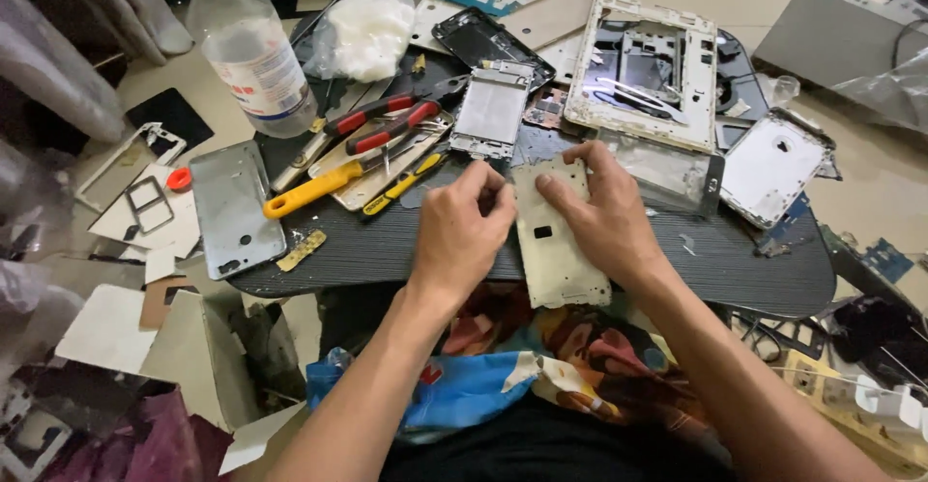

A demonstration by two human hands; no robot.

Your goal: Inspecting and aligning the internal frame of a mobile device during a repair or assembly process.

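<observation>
We see two hands on a pale gold phone back cover (553,240) that lies at the near edge of the dark tabletop (735,260), with its bottom end sticking out over the edge. The left hand (462,235) has its grip pressed together, pinching the cover's left edge near the top. The right hand (604,216) lies flat on the cover with its fingers spread, holding it down. We think the cover could slip off the edge and fall into the lap if the right hand lets go, because so much of it hangs in the air. It looks thin, so a hard pull by the left hand could bend or snap it. The red-handled pliers (391,119) and the yellow-handled tool (314,190) lie close by, and an elbow could knock them down. A clear plastic bottle (253,52) stands at the back left with its cap on; it looks like it holds clear liquid. Next to it a clear bag (367,28) holds something white and soft. An open cardboard box (208,347) sits on the floor, and we cannot tell what is inside.
</observation>
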